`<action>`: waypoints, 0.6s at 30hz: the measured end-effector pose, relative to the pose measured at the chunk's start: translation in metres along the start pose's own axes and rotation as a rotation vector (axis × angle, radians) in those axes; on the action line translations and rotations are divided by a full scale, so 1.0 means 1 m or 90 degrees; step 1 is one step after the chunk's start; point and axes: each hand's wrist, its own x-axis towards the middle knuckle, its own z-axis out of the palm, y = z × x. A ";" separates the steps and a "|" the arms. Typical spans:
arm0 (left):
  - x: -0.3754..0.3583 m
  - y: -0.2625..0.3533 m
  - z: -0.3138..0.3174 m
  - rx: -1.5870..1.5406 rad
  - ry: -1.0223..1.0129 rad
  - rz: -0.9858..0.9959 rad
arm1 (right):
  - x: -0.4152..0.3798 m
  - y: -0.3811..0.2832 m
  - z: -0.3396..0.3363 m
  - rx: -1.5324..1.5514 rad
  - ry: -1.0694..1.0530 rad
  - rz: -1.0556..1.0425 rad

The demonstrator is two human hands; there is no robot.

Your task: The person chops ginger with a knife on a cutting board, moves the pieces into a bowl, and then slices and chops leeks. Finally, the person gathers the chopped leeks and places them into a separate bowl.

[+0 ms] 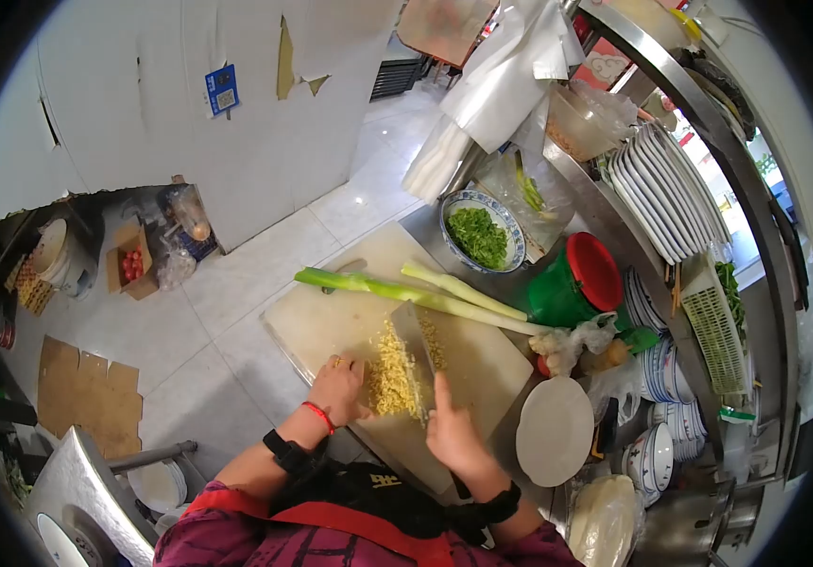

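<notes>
The heap of minced yellow ginger (392, 373) is lying near the middle of the cutting board (312, 321), stretched along a line running from the person's near edge of the board away toward the leeks (406, 291), whose long stalks are crossing the far side of the board. The cleaver (414, 354) is standing blade-down along the heap's right flank, parallel to that line, with the right hand (453, 435) closed on its handle at the near edge of the board, forefinger laid up along the blade's back. The left hand (338, 386) is curling loosely against the heap's left flank, touching it and gripping nothing, so it is the nearer bare hand.
</notes>
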 end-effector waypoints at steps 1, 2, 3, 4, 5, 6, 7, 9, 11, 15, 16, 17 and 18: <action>-0.001 0.001 0.002 -0.004 0.000 -0.007 | -0.001 0.001 0.008 -0.006 -0.019 0.011; -0.001 0.003 0.006 -0.004 0.000 -0.006 | 0.005 0.012 0.025 -0.019 -0.030 0.003; 0.001 0.004 0.012 -0.040 0.014 0.000 | 0.007 0.008 0.019 -0.018 -0.027 0.004; 0.001 0.004 0.016 -0.078 0.026 0.005 | 0.008 0.000 0.008 -0.006 -0.043 0.013; -0.001 0.005 0.020 -0.078 0.022 0.007 | 0.006 -0.004 0.003 0.006 -0.059 0.024; 0.000 0.006 0.021 -0.105 0.033 0.013 | 0.003 0.001 0.008 0.003 -0.058 0.023; 0.003 0.006 0.023 -0.134 0.046 0.017 | 0.000 0.009 0.017 0.002 0.050 -0.049; 0.002 0.006 0.026 -0.143 0.078 0.024 | -0.010 0.017 0.024 0.001 0.152 -0.124; 0.001 0.005 0.030 -0.150 0.110 0.029 | -0.021 0.018 0.016 0.146 0.050 -0.089; 0.011 0.013 0.036 -0.228 0.113 0.011 | -0.027 -0.001 0.003 0.120 -0.048 0.093; 0.016 0.017 0.034 -0.243 0.126 0.010 | -0.027 -0.003 -0.001 0.083 0.002 0.090; 0.021 0.020 0.031 -0.244 0.132 0.008 | -0.027 -0.005 -0.005 0.046 0.052 0.086; 0.022 0.023 0.026 -0.275 0.176 0.068 | -0.029 -0.004 -0.010 0.044 0.049 0.084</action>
